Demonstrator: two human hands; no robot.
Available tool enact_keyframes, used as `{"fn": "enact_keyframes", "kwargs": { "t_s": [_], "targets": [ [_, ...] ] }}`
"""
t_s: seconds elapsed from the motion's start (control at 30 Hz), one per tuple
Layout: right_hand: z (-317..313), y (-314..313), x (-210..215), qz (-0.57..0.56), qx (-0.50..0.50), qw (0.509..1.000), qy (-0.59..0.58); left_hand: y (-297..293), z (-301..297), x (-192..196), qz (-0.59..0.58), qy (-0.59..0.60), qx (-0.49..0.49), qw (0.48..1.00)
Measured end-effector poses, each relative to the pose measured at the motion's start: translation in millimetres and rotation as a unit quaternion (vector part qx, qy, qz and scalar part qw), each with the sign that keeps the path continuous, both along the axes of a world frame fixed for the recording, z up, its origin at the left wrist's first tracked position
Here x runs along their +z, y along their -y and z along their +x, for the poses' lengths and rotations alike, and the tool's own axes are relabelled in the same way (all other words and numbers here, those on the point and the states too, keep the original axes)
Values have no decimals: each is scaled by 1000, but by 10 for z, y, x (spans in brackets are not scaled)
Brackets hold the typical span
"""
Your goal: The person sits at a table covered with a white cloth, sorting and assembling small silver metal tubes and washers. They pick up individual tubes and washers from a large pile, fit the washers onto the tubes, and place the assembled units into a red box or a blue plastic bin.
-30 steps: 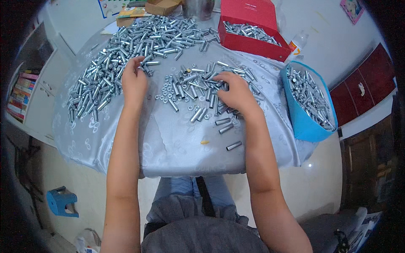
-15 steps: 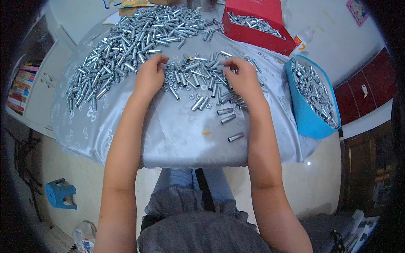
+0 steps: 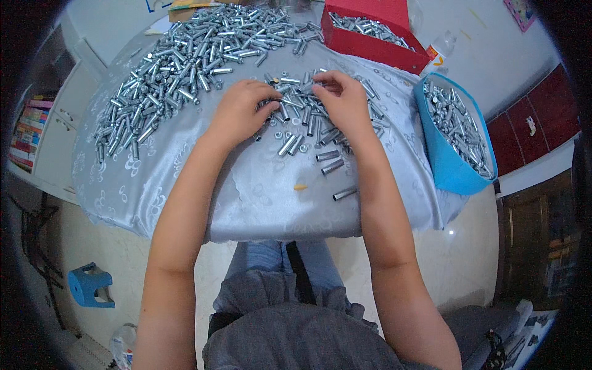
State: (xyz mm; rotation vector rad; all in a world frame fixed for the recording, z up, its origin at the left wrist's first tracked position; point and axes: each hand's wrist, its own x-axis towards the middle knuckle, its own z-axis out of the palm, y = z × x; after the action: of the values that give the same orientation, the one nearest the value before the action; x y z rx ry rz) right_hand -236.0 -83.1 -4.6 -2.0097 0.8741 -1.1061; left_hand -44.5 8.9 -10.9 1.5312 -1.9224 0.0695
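A loose heap of silver metal sleeves, with small nuts and washers among them, lies on the table between my hands. My left hand reaches over the heap's left side. Its fingers are bent, and thumb and forefinger stand apart beside the sleeves. Over the right side is my right hand, fingers curved and a gap between thumb and forefinger; metal pieces lie close to their tips. No piece is plainly held in either hand. A large pile of assembled metal anchor bolts spreads across the table's far left.
A red box of metal pieces stands at the back right. Nearer on the right is a blue fabric bin, also filled. A plastic bottle stands behind it. A small yellow piece lies on the silvery tablecloth.
My left hand has moved right, in over the left part of the sleeve heap. The right hand has shifted slightly left and up, its fingers reaching further inward.
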Motion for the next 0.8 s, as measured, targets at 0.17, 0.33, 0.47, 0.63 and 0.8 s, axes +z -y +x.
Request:
{"fn": "enact_keyframes", "kwargs": {
  "t_s": [0.17, 0.33, 0.47, 0.63, 0.8],
  "targets": [
    [11, -1, 45, 200, 78, 970, 117, 79, -99, -134, -29, 68, -7, 997],
    [-24, -26, 119, 304, 93, 932, 175, 25, -181, -81, 12, 80, 33, 996],
    [-28, -69, 150, 287, 88, 936, 186, 66, -114, -79, -15, 30, 53, 998],
    [-15, -95, 100, -53, 12, 998, 14, 42, -129, 81, -129, -171, 51, 975],
    [37, -196, 140, -99, 56, 993, 17, -2, -150, 102, -135, -119, 8, 984]
  ]
}}
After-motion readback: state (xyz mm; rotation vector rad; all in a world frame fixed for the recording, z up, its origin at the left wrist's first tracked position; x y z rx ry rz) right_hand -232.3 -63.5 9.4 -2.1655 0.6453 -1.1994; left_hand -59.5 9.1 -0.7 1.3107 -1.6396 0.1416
